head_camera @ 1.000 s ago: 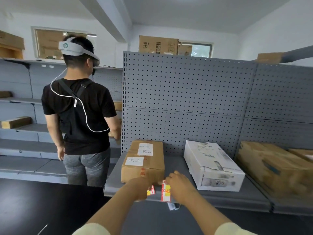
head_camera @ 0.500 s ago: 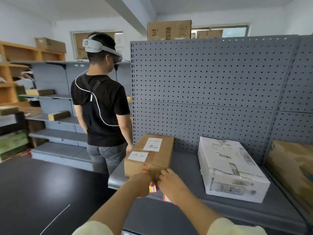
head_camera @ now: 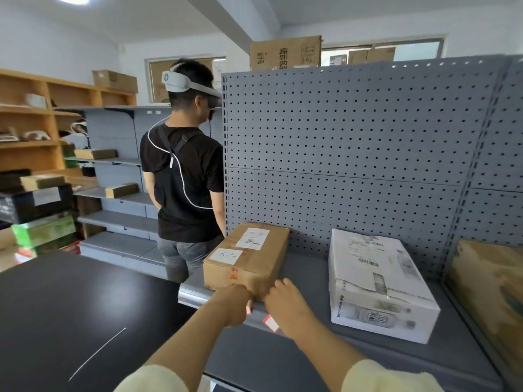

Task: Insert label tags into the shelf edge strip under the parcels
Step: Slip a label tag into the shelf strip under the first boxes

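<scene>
A brown cardboard parcel (head_camera: pixel 249 257) with white labels lies at the left end of the grey shelf (head_camera: pixel 308 275). A white parcel (head_camera: pixel 376 281) lies to its right. Both my hands press on the shelf edge strip (head_camera: pixel 192 296) right below the brown parcel. My left hand (head_camera: pixel 236 306) is closed on a small red and white label tag (head_camera: pixel 249 309) at the strip. My right hand (head_camera: pixel 285 305) pinches another red and white tag (head_camera: pixel 271 323), most of it hidden under the fingers. How far either tag sits in the strip is hidden.
A person in a black shirt with a headset (head_camera: pixel 186 176) stands close by, to the left of the grey pegboard (head_camera: pixel 353 154). A dark table (head_camera: pixel 70 315) fills the lower left. Another brown box (head_camera: pixel 492 287) sits at the right edge. Grey and wooden shelves with boxes line the left wall.
The view has swung left and closer to the shelf. Both hands stay at the strip under the brown parcel, and less of the tags shows between the fingers than before.
</scene>
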